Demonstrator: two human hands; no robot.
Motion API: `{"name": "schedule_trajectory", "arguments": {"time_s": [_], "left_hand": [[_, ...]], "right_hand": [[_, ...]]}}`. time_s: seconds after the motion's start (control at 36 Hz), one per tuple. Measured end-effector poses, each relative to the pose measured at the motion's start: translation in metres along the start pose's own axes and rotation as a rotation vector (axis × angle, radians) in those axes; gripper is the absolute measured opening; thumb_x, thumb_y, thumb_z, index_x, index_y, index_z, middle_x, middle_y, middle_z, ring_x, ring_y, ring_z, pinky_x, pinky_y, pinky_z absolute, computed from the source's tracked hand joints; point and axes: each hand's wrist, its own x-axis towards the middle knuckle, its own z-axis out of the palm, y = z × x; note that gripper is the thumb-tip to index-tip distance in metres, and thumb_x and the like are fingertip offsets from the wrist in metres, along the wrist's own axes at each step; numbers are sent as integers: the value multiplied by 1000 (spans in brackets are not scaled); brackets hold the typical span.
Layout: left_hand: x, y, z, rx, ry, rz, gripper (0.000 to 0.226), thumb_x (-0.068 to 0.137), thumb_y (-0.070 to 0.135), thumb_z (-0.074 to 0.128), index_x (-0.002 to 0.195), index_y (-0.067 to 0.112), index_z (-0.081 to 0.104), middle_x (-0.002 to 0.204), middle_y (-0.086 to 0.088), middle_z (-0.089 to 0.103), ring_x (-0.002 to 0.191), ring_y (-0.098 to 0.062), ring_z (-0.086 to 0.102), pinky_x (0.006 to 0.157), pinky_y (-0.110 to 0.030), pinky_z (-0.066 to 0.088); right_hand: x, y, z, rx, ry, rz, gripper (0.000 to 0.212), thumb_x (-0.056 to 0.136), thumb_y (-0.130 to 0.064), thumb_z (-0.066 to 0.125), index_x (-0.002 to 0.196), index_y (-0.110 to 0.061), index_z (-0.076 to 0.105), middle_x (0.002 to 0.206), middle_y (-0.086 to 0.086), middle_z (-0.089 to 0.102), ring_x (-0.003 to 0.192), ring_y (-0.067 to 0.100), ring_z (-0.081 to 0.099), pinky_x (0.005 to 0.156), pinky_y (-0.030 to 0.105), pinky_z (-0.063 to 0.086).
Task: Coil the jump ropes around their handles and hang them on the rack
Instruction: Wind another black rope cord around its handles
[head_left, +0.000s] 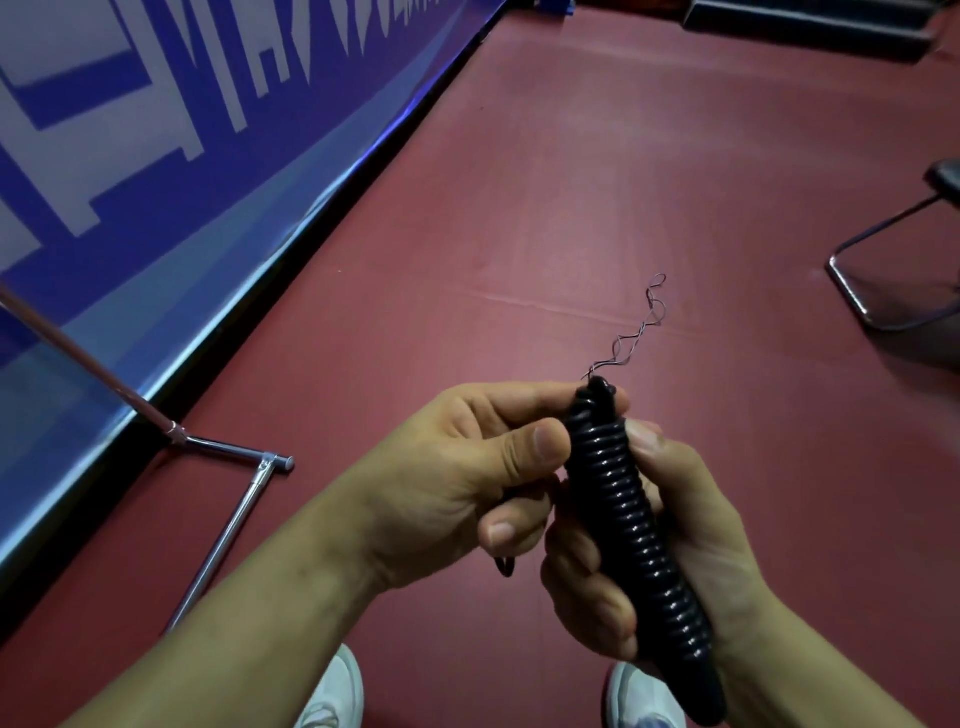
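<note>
A black jump rope (631, 525) is wound in tight turns around its handles, forming one long dark bundle that slants from upper left to lower right. My right hand (675, 561) grips the bundle's lower half from the right. My left hand (478, 467) pinches the bundle's top end between thumb and fingers. A thin twisted wire (636, 332) sticks up from that top end. A short dark loop (506, 566) hangs below my left hand. No hanging bar of a rack is visible.
A chrome tube frame (228, 519) lies along the floor at the left, by a blue and white barrier (156, 171). A black metal chair base (883, 270) stands at the right. Red floor (571, 182) stretches ahead. My white shoes (337, 691) show below.
</note>
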Motion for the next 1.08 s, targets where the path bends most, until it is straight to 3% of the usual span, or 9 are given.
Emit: {"name": "schedule_trajectory", "arguments": {"time_s": [0.11, 0.17, 0.25, 0.31, 0.42, 0.58, 0.78, 0.89, 1.08], "left_hand": [[3, 1, 5, -6, 100, 63, 43, 90, 20, 59, 125, -6, 59, 70, 3, 68, 40, 0, 43, 43, -14, 38], [3, 1, 4, 78, 212, 73, 41, 85, 26, 67, 114, -3, 68, 58, -3, 60, 39, -8, 39, 42, -20, 34], [2, 2, 2, 223, 379, 93, 38, 84, 27, 72, 100, -7, 71, 57, -22, 47, 38, -13, 37, 43, -21, 37], [3, 0, 1, 356, 521, 98, 24, 84, 19, 75, 96, -2, 75, 61, -20, 52, 38, -12, 39, 41, -19, 34], [7, -8, 6, 479, 632, 79, 7, 89, 10, 73, 91, 6, 78, 50, -16, 54, 37, -16, 41, 40, -18, 33], [5, -1, 11, 566, 534, 60, 8, 89, 8, 72, 95, 6, 76, 51, -3, 62, 38, -14, 48, 41, -21, 41], [-2, 13, 4, 677, 445, 82, 17, 88, 2, 72, 100, 11, 79, 66, -4, 68, 50, -13, 44, 47, -23, 39], [-3, 16, 1, 715, 408, 100, 20, 81, 17, 75, 100, 10, 79, 75, -10, 73, 55, -14, 51, 53, -25, 44], [-4, 14, -5, 694, 397, 87, 13, 84, 23, 78, 84, 10, 75, 63, -1, 64, 59, -17, 56, 58, -27, 49]], "right_hand": [[1, -2, 2, -39, 114, 60, 65, 66, -68, 76, 61, -4, 66, 46, 14, 56, 34, 21, 52, 38, 21, 42], [4, -3, 7, -144, 227, 48, 69, 74, -71, 61, 65, -2, 68, 58, 21, 60, 43, 27, 57, 43, 25, 46], [4, -6, 1, -404, 411, -29, 66, 86, -66, 56, 93, -3, 74, 88, 26, 72, 74, 35, 69, 66, 37, 55], [5, -7, -3, -523, 458, -28, 61, 84, -57, 55, 110, -4, 69, 93, 19, 75, 81, 35, 71, 67, 36, 54], [15, -1, 8, -405, 450, -25, 50, 76, -47, 44, 86, -4, 67, 75, 11, 68, 69, 28, 61, 58, 28, 50], [9, 6, 10, -374, 549, -131, 55, 79, -66, 59, 90, -15, 76, 74, 23, 67, 63, 34, 64, 67, 45, 56], [-4, -6, 9, -360, 485, -148, 60, 79, -63, 57, 77, -5, 73, 68, 32, 62, 53, 35, 60, 52, 34, 53], [-5, -8, 12, -370, 482, -159, 58, 80, -62, 55, 73, -7, 73, 62, 30, 59, 47, 33, 58, 49, 33, 52], [-6, -11, 13, -299, 421, -123, 62, 78, -66, 52, 73, -8, 70, 57, 25, 56, 40, 29, 53, 44, 30, 49]]}}
